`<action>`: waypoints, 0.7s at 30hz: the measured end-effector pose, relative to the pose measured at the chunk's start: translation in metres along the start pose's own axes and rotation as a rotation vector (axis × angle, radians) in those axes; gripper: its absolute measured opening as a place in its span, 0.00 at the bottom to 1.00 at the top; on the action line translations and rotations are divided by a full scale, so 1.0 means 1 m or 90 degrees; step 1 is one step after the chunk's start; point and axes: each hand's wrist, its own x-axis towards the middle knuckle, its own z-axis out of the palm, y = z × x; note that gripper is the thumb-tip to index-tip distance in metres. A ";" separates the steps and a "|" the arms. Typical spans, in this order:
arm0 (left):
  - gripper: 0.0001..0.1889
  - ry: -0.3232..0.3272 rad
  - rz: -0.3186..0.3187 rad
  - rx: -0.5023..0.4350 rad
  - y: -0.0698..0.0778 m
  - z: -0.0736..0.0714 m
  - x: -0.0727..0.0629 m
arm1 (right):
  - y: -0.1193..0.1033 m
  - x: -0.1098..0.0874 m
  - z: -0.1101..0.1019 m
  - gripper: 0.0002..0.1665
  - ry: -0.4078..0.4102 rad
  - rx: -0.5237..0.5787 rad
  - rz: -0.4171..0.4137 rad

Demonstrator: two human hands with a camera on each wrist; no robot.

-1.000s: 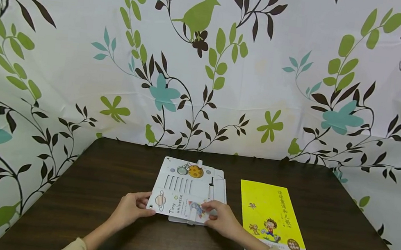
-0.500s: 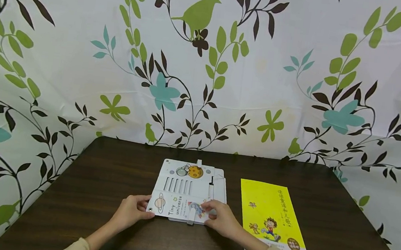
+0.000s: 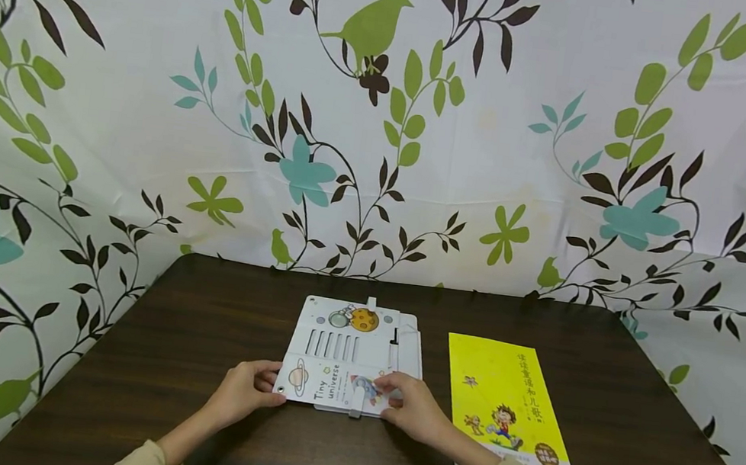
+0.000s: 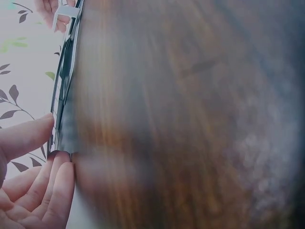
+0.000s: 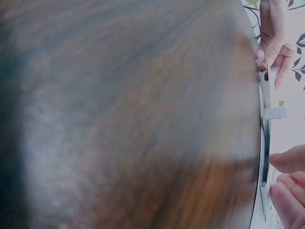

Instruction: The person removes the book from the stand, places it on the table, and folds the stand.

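Observation:
A white book stand (image 3: 332, 344) printed with planets, a rocket and "Tiny universe" lies folded nearly flat on the dark table. Slots run across its middle. My left hand (image 3: 244, 393) pinches its near left corner; in the left wrist view the thumb (image 4: 28, 136) is on the upper side and the fingers curl below the edge. At its near right part my right hand (image 3: 416, 410) holds the stand, index finger over the rocket print and thumb at the near edge. A small white clip (image 3: 356, 403) sits between the hands; another white clip (image 3: 372, 304) is on the far edge.
To the right of the stand lies a yellow book (image 3: 499, 400), partly beneath my right forearm. The dark wooden table (image 3: 197, 320) ends at the back against a wall covering (image 3: 464, 158) patterned with leaves and birds.
Over the first half second the stand's left panel tips slightly and a crease shows above its near strip. Since then both hands and the stand are almost still.

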 end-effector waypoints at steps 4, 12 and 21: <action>0.27 -0.010 0.008 -0.010 -0.002 -0.001 0.000 | 0.001 0.000 -0.003 0.20 -0.005 0.020 0.008; 0.27 -0.011 0.011 -0.011 -0.006 0.000 0.002 | 0.005 -0.004 -0.019 0.16 0.057 0.041 0.005; 0.27 -0.016 0.020 -0.012 -0.004 -0.002 0.002 | 0.022 -0.008 -0.035 0.15 0.148 0.003 0.045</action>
